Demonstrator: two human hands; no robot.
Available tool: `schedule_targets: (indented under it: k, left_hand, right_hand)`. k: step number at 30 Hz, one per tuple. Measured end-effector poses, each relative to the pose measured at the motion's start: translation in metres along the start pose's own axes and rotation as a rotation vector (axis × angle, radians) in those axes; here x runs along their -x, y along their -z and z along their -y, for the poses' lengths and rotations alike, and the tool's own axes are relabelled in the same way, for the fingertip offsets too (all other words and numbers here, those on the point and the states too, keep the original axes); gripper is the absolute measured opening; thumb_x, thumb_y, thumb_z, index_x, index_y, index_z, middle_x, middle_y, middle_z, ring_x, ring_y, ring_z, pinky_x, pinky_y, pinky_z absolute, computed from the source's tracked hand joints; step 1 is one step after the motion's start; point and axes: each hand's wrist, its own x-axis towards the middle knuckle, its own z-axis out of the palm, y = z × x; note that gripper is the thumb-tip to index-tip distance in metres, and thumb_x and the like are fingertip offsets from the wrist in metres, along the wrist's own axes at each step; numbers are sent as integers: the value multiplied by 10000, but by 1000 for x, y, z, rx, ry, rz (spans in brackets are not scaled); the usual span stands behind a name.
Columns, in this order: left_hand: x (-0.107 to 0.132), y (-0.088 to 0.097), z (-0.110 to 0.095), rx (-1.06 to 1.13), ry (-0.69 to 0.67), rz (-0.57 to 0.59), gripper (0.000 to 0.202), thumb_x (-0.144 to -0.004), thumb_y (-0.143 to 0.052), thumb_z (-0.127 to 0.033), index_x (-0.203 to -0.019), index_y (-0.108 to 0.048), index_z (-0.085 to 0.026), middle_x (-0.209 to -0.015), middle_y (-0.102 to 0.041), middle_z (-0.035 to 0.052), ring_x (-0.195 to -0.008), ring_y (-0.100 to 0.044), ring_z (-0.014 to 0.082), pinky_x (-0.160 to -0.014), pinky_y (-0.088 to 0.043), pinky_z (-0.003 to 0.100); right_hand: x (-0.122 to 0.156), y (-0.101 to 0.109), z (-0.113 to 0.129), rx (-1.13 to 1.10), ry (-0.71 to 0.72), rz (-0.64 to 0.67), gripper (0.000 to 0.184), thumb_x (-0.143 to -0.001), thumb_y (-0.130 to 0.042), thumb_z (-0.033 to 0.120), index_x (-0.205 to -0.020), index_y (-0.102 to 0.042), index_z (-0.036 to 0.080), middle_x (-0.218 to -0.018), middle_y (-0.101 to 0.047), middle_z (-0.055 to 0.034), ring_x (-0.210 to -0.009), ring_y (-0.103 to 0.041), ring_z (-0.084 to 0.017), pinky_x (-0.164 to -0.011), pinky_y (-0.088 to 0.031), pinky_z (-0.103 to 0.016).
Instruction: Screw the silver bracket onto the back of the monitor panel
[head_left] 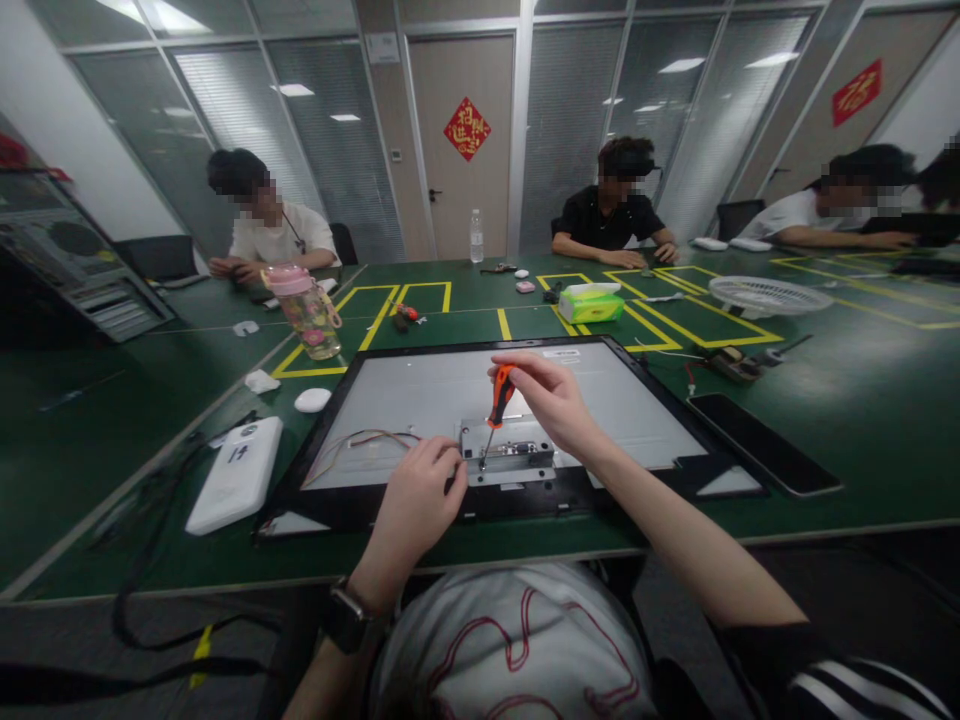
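- The right hand [551, 400] is closed around the orange-and-black handle of a screwdriver [496, 408], held nearly upright with its tip down on a small metal board cover [506, 452].
- That cover sits low on the grey back of a flat display panel [450, 395], which lies face down on the green surface [862, 440] just in front of the person.
- The left hand [420, 495] rests curled at the cover's left edge, fingers bent against it; whether it pinches anything small, I cannot tell.
- Thin coloured wires [360, 440] run from the cover's left side across the panel.
- Step in hand, as I judge it: working a screw at the cover's left part, the left hand steadying.
- The next move likely calls for keeping the tip seated square in the screw head and turning without slipping toward the wires.
- A white device [238, 472] lies left of the panel and a dark phone [765, 442] right; 3 other people sit across the surface.
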Motion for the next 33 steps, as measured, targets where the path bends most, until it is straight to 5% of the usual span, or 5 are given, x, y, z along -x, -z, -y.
schedule_targets:
  k: [10, 19, 27, 33]
  left_hand:
    - [0, -1, 0, 10, 3, -5, 129, -904, -512, -159, -832, -617, -178, -982, -670, 81, -893, -642, 230, -832, -536, 386]
    - [0, 0, 0, 6, -1, -6, 131, -900, -514, -154, -826, -619, -174, -980, -672, 85, -886, -643, 232, -822, -538, 388]
    - [0, 0, -1, 6, 4, -5, 128, -894, -513, -154, -830, -621, -176, -979, -670, 83, -895, -638, 231, -811, -542, 381]
    - [0, -1, 0, 5, 4, 0, 134, -901, -507, -158, -827, -617, -177, -979, -669, 82, -894, -637, 230, -839, -538, 399]
  right_hand:
    - [1, -4, 11, -7, -42, 113, 305, -892, -652, 326, -1193, -666, 277, -1149, -721, -51, -1085, -659, -201, -1015, -494, -404]
    - [0, 0, 0, 3, 24, 37, 125, -857, -697, 337, -950, -753, 275, -1033, -647, -31, -934, -624, -167, -832, -521, -315]
    - [0, 1, 0, -66, -40, 73, 227, -933, -600, 366, -1115, -709, 287, -999, -699, -32, -988, -644, -189, -964, -472, -382]
    - [0, -2, 3, -122, -18, 31, 103, -820, -735, 350, -891, -743, 275, -1003, -638, -18, -831, -617, -148, -746, -518, -293]
